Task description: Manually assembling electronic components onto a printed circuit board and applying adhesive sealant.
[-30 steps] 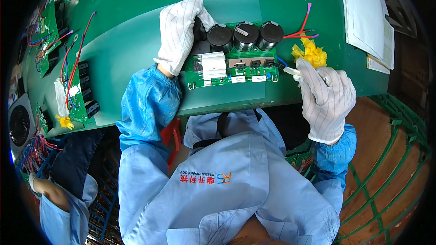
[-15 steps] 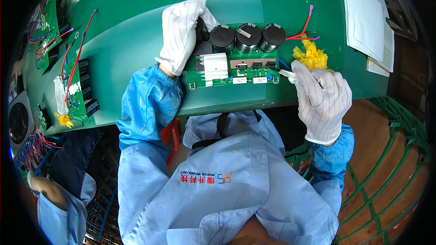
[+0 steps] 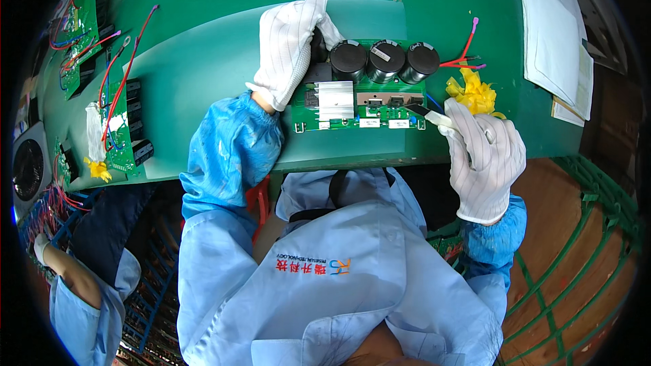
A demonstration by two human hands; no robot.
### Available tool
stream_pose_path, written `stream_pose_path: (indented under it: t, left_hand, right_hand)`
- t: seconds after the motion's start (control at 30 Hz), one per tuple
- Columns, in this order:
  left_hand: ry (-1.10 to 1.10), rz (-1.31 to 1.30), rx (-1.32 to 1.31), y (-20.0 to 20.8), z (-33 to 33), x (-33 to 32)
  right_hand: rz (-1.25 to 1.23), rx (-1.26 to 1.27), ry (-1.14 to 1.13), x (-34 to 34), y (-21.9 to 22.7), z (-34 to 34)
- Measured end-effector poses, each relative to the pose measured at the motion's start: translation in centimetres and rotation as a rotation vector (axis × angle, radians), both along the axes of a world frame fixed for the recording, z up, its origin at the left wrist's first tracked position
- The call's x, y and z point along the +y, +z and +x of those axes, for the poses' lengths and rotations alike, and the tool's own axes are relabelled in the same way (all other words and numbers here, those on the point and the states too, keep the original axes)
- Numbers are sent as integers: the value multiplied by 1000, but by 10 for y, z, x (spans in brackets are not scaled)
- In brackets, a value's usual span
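A green circuit board (image 3: pixel 346 124) lies on the bench before me, carrying three black capacitors (image 3: pixel 384 59) along its far side and a silver heat sink (image 3: pixel 336 99) at its left. My left hand (image 3: pixel 288 47), in a white striped glove, grips the board's far left corner, fingers around a dark part mostly hidden by the glove. Gloved as well, my right hand (image 3: pixel 485 156) pinches a white-handled tool with a flat dark tip (image 3: pixel 434 117). That tip is over the board's right end, beside the small components; whether it touches them I cannot tell.
Yellow ribbon-like material (image 3: pixel 471 91) and red wires (image 3: pixel 464 61) lie right of the board. White papers (image 3: pixel 556 47) sit at the right edge. More wired boards (image 3: pixel 122 135) stand left, near a fan (image 3: pixel 30 169). Another person's arm (image 3: pixel 74 285) shows at lower left.
The board and my left hand appear slightly further right in the picture, as does the whole bench. The tool in my right hand has turned, showing its dark tip broader.
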State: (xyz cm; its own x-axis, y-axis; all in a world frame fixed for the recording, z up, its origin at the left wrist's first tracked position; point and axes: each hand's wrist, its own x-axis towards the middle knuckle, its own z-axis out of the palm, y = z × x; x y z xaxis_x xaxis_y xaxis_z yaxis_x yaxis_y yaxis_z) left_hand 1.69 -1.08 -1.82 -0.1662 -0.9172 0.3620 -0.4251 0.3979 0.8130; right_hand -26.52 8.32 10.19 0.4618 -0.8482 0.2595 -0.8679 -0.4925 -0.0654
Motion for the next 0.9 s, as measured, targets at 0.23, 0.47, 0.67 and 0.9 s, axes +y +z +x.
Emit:
stream_pose_path:
  t: [0.23, 0.47, 0.67, 0.9]
  left_hand:
    - [68, -193, -78, 5, -6, 1]
    - [71, -331, -189, 11, -7, 1]
    - [120, -323, -259, 19, -8, 4]
    - [103, -292, -220, 9, -8, 0]
  right_hand:
    - [113, 3, 45, 20, -5, 17]
    - [48, -6, 24, 37, -31, 33]
    - [88, -92, 60, 38, -37, 38]
    - [165, -312, 7, 49, -53, 34]
